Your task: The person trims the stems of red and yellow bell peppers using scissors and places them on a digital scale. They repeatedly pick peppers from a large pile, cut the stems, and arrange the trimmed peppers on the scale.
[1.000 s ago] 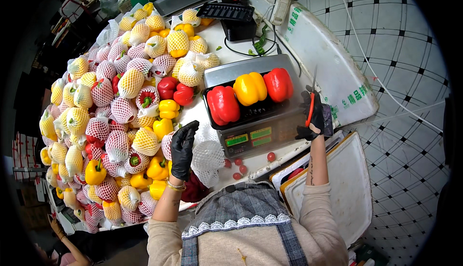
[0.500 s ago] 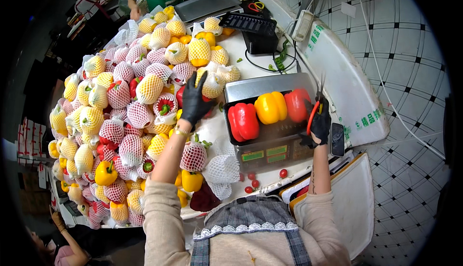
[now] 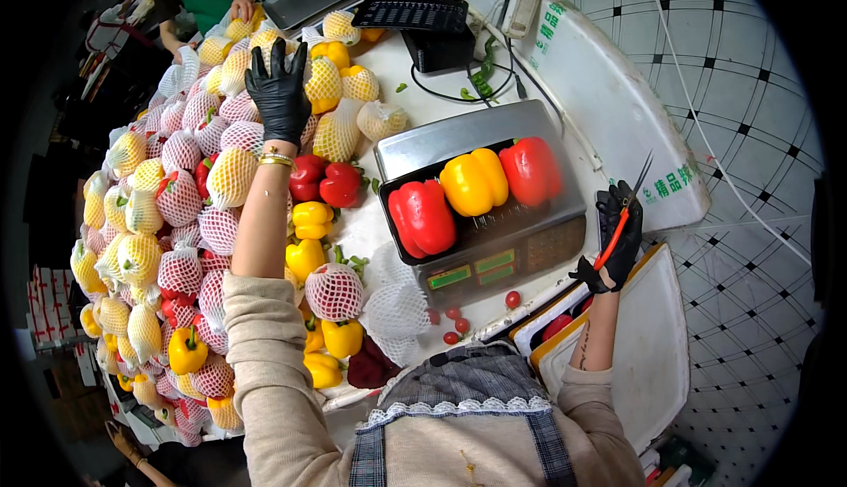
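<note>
White bench point(image 3: 357, 222) beside a tiled floor point(image 3: 732, 187). Counted: one scale point(image 3: 459, 134), one black tray point(image 3: 472, 225) upon it, three bare peppers in the tray (two red point(image 3: 423, 219), one yellow point(image 3: 475, 182)), five small tomatoes point(image 3: 513, 299). Right hand point(image 3: 625, 249) was closed around one pair of scissors point(image 3: 612, 242), blades projecting beyond the fingers. Left hand point(image 3: 281, 103), fingers spread, was over the net-wrapped peppers point(image 3: 232, 176), too many to count; contact could not be determined.
</note>
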### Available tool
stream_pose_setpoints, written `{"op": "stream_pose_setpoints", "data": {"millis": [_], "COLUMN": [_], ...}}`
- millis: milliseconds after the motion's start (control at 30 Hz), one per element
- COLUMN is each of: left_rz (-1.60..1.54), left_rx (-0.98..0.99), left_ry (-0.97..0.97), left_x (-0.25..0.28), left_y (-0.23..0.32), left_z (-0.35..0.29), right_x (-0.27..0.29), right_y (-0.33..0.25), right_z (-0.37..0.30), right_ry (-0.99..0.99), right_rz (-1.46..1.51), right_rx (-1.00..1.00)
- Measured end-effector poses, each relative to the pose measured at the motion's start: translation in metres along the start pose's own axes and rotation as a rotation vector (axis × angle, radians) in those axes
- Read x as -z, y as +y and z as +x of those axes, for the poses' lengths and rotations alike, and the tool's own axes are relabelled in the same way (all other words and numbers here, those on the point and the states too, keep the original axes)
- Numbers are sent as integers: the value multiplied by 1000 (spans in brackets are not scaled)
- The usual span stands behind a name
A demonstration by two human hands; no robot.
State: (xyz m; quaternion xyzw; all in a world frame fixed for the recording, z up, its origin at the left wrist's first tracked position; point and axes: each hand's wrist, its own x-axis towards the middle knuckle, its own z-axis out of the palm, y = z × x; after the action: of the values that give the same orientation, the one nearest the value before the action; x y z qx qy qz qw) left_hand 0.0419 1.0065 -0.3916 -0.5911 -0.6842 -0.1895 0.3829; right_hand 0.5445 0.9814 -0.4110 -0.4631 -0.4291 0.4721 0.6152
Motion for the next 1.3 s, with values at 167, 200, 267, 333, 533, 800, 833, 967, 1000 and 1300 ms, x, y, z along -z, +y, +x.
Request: {"op": "stream_pose_setpoints", "data": {"millis": [167,200,267,333,533,800,833,967,1000,1300], "left_rz": [20,-54,-107,-250,-840,-1638,-1635,-1592,-1543,-1634], "left_rx": [-181,-124,-136,-71,152,1085,1134,958,888,1035], "left_ry": [-614,-570,-537,-484,-568,-1165,-1140,-950,-933,-979], "left_x": [-25,-23,-23,-12,9,117,135,135,136,128], "left_y": [15,21,20,24,5,80,97,128,129,109], "left_z": [-54,-62,-55,-56,-78,-116,-120,-127,-118,-117], "right_x": [-8,-8,-7,6,-22,-40,-44,-69,-78,-63], "right_y": [-21,-20,-19,-8,-13,50,63,33,12,16], "right_z": [-10,-10,-10,-6,9,70,79,66,54,14], "right_ry": [-7,-31,-83,-66,-225,-672,-719,-627,-638,-407], "right_rz": [-147,-217,-364,-404,-227,-450,-441,-285,-273,-329], "right_rx": [-35,14,109,50,-51,-28,-51,-384,-377,-319]}}
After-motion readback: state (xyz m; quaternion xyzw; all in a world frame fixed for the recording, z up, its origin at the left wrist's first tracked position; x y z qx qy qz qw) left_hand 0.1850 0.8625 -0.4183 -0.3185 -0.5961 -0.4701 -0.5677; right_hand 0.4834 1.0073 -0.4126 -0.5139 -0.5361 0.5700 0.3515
